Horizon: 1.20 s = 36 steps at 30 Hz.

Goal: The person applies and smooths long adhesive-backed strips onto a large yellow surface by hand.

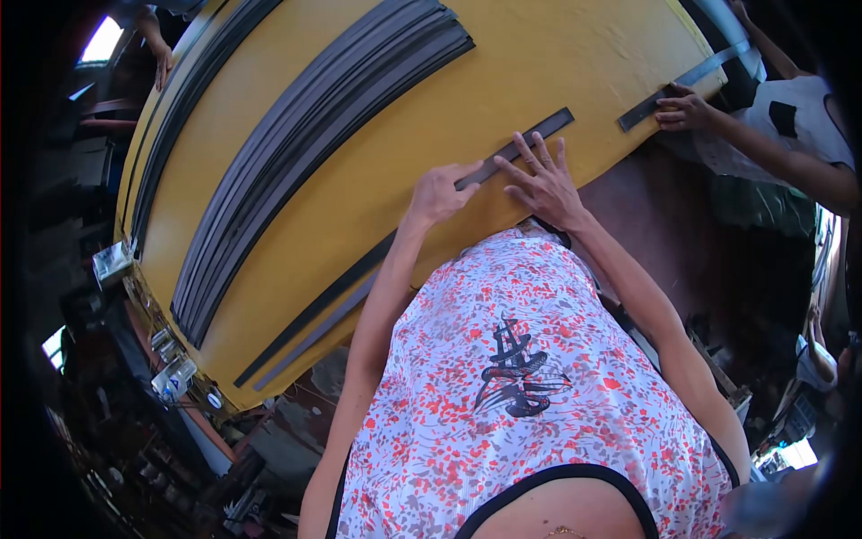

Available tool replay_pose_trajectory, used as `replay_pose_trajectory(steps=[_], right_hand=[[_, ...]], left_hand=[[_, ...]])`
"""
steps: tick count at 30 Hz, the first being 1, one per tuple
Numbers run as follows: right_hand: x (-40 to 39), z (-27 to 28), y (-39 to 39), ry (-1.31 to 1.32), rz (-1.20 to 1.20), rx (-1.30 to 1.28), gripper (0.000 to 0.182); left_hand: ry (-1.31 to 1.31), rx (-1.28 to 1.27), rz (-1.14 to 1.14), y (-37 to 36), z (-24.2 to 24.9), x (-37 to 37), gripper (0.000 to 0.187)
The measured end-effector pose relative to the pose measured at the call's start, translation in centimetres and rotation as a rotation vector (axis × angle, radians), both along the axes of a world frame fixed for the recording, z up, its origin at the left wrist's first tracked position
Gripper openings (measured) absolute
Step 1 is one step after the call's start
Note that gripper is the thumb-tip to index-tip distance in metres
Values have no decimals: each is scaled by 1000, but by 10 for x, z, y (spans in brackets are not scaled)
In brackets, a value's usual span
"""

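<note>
A short dark strip (554,123) lies flat and slanted on the yellow tabletop (575,54). My left hand (441,192) is at the strip's lower left end, its fingers closed together with the fingertips on that end. My right hand (544,184) rests over the strip's middle, fingers spread, with the fingertips on the strip. Beneath my left forearm, two long dark strips (310,312) run along the near edge of the table. A large stack of long dark strips (296,135) lies farther up on the left.
At the right, a co-worker's hand (684,110) touches another dark strip (639,113). Another person's hand (162,65) is at the table's far left edge, near more long strips (171,144). Clear containers (173,379) sit by the lower left corner.
</note>
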State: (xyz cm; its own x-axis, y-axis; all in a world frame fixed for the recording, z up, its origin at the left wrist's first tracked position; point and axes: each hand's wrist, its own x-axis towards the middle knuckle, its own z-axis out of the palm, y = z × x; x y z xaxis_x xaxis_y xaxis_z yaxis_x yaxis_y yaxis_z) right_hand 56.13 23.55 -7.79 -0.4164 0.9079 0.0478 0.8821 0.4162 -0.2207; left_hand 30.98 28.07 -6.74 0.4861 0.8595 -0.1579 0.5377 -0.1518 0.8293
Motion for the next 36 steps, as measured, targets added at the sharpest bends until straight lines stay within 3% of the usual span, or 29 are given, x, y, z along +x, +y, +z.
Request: replay_pose_trajectory(steps=[4,6,13,16,18,19,21,24,29,31,36], right_hand=[[18,-4,4,172,-46,-79,56],[27,-9,7,36,-163,5,57],[39,-15,18,-25,-193,2,58],[44,-20,32,101,-330,0,67],[37,-20,46,221,-543,131,87],[33,-23,52,220,-545,127,87],[29,-26,60,119,-575,121,103],[33,-32,60,114,-590,78,109],[42,-30,56,148,-596,58,107],[50,-31,54,198,-575,59,105],[56,-32,50,137,-682,108,97]], left_hand=[[-62,2,4,1,-7,10,42],[-46,-18,-1,4,-12,17,43],[-48,-63,-5,16,-11,30,43],[-26,-74,-6,22,-10,38,44],[-47,-55,-5,25,-15,42,44],[-67,-28,-4,26,-14,44,44],[-47,-57,-8,29,-8,49,44],[-40,-66,-15,32,-7,56,43],[-20,-93,-31,33,-3,63,43],[-27,20,-35,30,-6,64,44],[-16,-76,-21,28,-2,64,46]])
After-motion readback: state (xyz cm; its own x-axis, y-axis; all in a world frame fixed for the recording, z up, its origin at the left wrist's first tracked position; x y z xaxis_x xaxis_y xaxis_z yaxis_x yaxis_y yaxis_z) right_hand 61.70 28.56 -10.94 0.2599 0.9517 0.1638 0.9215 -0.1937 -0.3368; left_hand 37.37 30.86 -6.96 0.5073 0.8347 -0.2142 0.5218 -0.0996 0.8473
